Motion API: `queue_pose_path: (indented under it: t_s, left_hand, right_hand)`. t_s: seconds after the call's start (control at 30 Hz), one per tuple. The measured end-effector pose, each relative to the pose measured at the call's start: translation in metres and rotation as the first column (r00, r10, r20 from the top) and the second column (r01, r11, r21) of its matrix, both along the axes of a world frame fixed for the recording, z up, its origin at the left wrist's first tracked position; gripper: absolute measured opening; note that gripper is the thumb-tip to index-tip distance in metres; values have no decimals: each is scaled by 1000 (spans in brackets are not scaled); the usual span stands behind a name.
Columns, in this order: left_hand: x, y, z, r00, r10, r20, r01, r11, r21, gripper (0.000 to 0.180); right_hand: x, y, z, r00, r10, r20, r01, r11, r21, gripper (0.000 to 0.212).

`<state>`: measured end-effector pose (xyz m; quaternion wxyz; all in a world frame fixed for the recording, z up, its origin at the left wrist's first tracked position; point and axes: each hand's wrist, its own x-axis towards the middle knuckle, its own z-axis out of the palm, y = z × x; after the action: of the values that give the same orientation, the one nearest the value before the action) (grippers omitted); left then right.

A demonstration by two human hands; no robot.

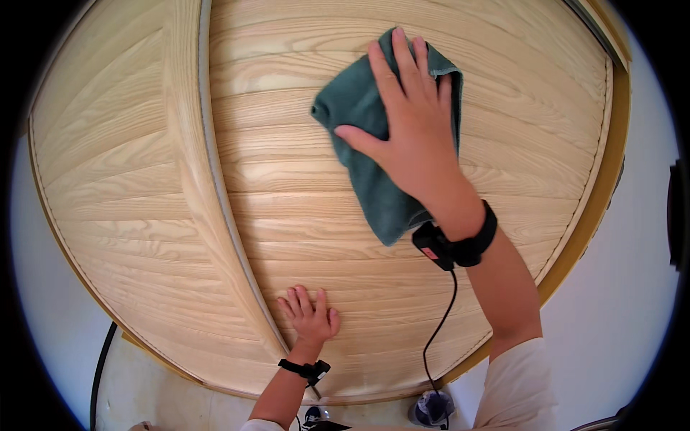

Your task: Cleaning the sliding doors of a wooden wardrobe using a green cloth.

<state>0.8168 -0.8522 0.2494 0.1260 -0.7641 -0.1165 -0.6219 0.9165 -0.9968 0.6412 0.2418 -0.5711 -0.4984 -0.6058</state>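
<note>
A dark green cloth (359,108) lies spread and partly creased against a pale wood-grain door panel (287,179). On top of it rests my right hand (420,129), palm toward the cloth, thumb out to the left and the other fingers stretched upward. One edge of the cloth folds up beside the little finger. Lower down, my left hand (309,316) is set flat on the same panel with its fingers apart, close to the upright metal edge strip (226,194). Nothing is in that hand.
Another wood-grain panel (115,158) stands left of the strip. A wooden frame (611,165) borders the right side, beside a white wall (640,237). By the floor (158,388) are a small bin (430,408) and a shoe (312,415). A black cable (440,323) hangs from my right wrist device.
</note>
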Motion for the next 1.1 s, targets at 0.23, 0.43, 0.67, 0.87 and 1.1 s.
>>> queue_pose_path:
  t_s: [0.23,0.43,0.67,0.87,1.1]
  left_hand:
    - [2,-6,-1,1000,12,5,-12,1000,-19,63]
    - [1,-6,1,1000,9,6,-9,1000,-16,63]
    - [1,-5,2,999,37,5,-37,999,-8,64]
    - [4,-8,4,999,35,3,-35,999,-21,65]
    - [2,-8,4,998,64,-6,-64,998,-5,63]
  right_hand:
    - [1,-4,-1,999,18,-32,-19,999,-44,96]
    - [-10,7,3,998,63,-12,-63,998,-28,94]
    - [0,-15,10,994,89,-56,-95,990,-106,92]
    - [-15,7,7,986,144,-78,-148,988,-41,93]
    - [-9,-2,21,990,128,-52,-135,978,-162,91]
